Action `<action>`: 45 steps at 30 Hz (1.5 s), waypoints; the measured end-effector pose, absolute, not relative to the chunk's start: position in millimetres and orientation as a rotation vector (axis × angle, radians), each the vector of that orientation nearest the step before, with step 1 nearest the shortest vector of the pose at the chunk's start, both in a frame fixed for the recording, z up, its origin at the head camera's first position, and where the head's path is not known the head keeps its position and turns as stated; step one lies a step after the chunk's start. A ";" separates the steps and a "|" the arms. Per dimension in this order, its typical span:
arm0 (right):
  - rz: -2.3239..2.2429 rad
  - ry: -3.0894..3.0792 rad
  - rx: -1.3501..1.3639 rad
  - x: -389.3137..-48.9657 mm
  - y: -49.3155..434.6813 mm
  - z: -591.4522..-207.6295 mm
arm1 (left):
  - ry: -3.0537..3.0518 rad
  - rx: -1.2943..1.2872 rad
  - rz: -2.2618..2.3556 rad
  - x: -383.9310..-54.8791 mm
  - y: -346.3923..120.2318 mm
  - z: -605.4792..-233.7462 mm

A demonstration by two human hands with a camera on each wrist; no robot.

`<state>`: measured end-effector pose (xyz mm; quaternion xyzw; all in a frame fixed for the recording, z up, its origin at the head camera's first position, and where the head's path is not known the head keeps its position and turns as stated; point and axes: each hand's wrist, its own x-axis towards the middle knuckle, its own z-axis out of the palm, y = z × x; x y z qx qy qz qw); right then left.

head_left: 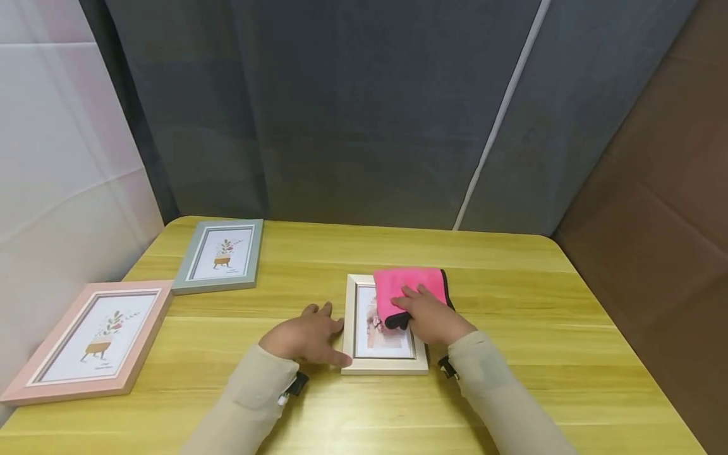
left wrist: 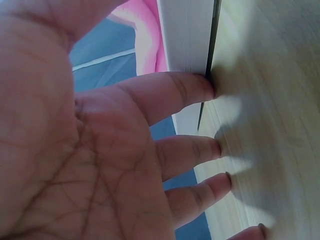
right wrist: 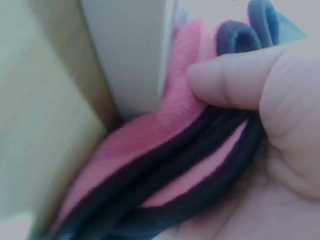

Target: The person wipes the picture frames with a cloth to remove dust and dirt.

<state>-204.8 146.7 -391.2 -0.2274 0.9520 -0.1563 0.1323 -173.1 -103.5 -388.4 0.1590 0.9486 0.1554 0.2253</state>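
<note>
On the table [head_left: 364, 417], the cream picture frame [head_left: 380, 344] lies between the left grip [head_left: 306, 337], spread against its edge, probably steadying it, and the right grip [head_left: 435, 316], which pinches the pink cloth [head_left: 411, 283] (black-edged) beneath, presumably folded for padding.

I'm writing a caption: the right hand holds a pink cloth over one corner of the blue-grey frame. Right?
Wrong frame: the head view shows the right hand holding the pink cloth over one corner of the cream frame, not the blue-grey frame.
</note>
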 end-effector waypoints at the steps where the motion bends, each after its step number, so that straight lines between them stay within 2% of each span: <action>1: -0.467 2.760 -0.669 -208.8 147.6 -391.9 | 2.616 0.434 0.427 -173.0 -103.4 -388.4; 7: -0.528 2.728 -0.815 -206.7 164.0 -390.2 | 2.618 0.425 0.430 -173.0 -102.8 -385.1; 15: -0.386 2.690 -0.955 -141.4 169.9 -368.4 | 2.609 0.419 0.456 -171.5 -103.0 -384.5; 18: -0.293 2.731 -0.952 -135.2 163.6 -373.8 | 2.615 0.431 0.422 -172.2 -103.5 -384.5; 21: -0.299 2.772 -0.866 -149.1 157.9 -381.8 | 2.618 0.450 0.405 -172.7 -103.5 -384.6; 26: -0.398 2.783 -0.702 -193.8 153.2 -391.2 | 2.619 0.462 0.405 -172.5 -102.8 -385.0; 29: -0.456 2.780 -0.716 -214.6 154.0 -395.7 | 2.621 0.450 0.418 -171.8 -102.5 -385.3; 32: -0.511 2.756 -0.793 -220.6 160.4 -397.7 | 2.621 0.452 0.450 -171.4 -102.1 -385.6; 35: -0.553 2.711 -0.867 -209.4 168.2 -392.9 | 2.612 0.443 0.471 -169.9 -102.1 -385.9; 39: -0.530 2.637 -0.922 -175.5 174.8 -378.0 | 2.602 0.440 0.467 -169.3 -102.5 -386.6; 45: -0.336 2.685 -1.024 -138.2 168.4 -371.0 | 2.604 0.477 0.442 -171.5 -103.7 -387.2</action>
